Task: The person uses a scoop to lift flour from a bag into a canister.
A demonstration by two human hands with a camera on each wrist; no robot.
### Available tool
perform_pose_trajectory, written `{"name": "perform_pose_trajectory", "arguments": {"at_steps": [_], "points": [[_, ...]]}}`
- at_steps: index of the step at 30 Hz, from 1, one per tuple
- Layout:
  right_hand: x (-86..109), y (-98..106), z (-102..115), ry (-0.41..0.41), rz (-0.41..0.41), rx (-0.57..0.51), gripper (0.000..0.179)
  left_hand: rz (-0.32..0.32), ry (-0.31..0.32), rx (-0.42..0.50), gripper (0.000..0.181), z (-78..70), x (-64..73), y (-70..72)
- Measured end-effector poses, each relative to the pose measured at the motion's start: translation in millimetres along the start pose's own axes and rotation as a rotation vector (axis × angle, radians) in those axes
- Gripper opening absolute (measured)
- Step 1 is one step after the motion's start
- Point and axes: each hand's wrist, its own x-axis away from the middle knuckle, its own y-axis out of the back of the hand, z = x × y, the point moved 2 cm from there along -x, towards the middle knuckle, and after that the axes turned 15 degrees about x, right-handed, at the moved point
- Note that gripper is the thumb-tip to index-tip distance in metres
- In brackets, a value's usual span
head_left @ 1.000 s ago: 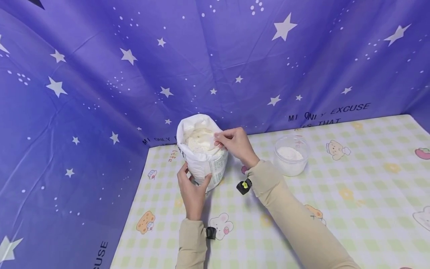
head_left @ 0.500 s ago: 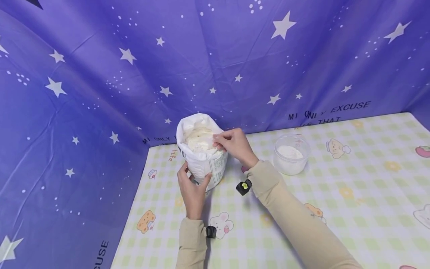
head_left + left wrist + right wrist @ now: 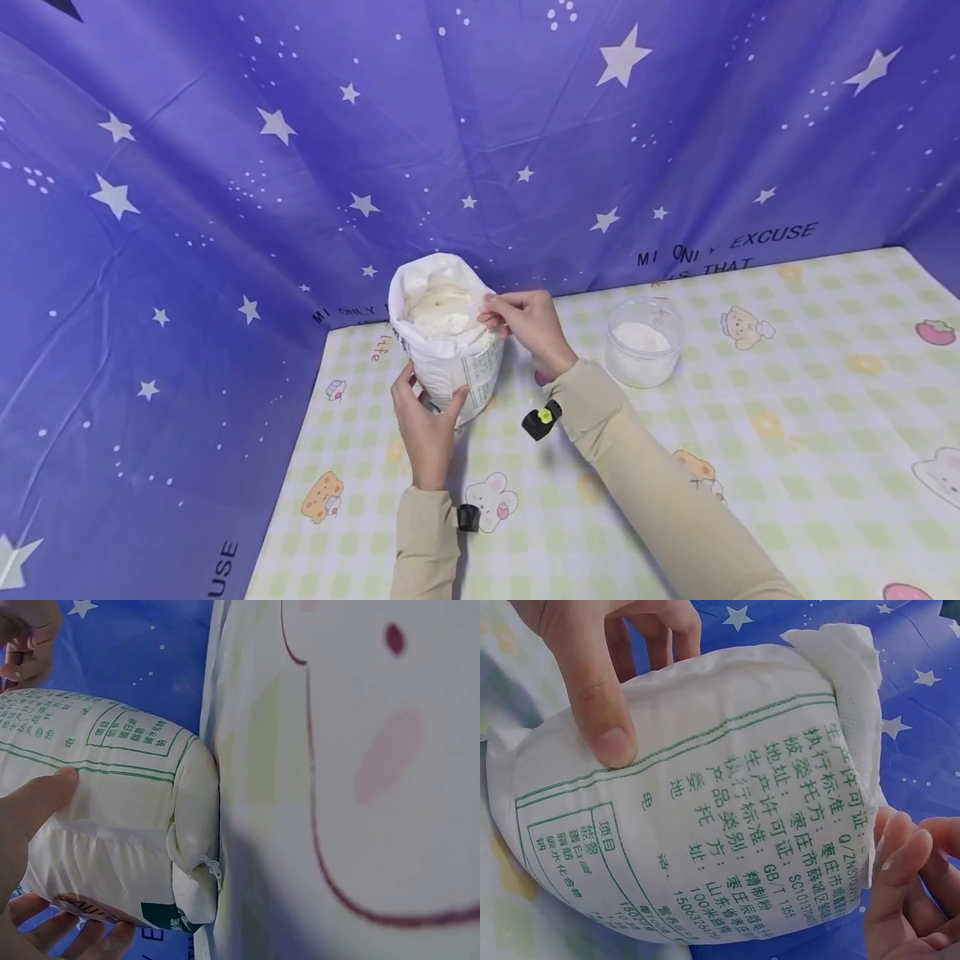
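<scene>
A white cloth bag of flour (image 3: 448, 367) with green print stands upright near the backdrop, its mouth wide open and pale flour (image 3: 438, 310) inside. My left hand (image 3: 426, 429) grips its lower front, thumb (image 3: 46, 796) on one side and fingers on the other. At the right side of the mouth, my right hand (image 3: 531, 325) pinches the bag's rim between thumb and fingertips. The right wrist view shows white specks on the right fingers (image 3: 900, 862). To the right of the bag, a clear round tub (image 3: 643, 367) holds some white powder.
A table with a checked, cartoon-printed cloth (image 3: 825, 417) lies under everything. Behind it and to the left hangs a purple-blue backdrop (image 3: 555, 233) with white stars. Both wrists carry small black cameras, one of them the right wrist camera (image 3: 542, 419).
The head view has shifted slightly, moving the whole scene a little to the left. Both hands keep their places on the bag, and the tub stays put.
</scene>
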Motion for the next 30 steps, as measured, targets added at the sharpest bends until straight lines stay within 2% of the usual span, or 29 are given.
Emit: {"name": "perform_pose_trajectory", "arguments": {"at_steps": [5,12,17,30], "points": [[1.4,5,-2,-0.036,-0.012,-0.034,0.027,0.009,0.004,-0.001,0.084,-0.1,-0.2,-2.6],[-0.5,6,-11,-0.126,0.034,-0.144,0.029,-0.007,0.007,-0.007,0.084,-1.1,1.8,0.6],[0.9,8,-14,-0.164,0.039,-0.178,0.032,0.005,-0.004,-0.008,0.084,-1.8,2.6,0.3],[3.4,10,-13,-0.191,0.051,-0.291,0.036,-0.001,-0.006,-0.002,0.084,-2.0,1.9,0.1]]}}
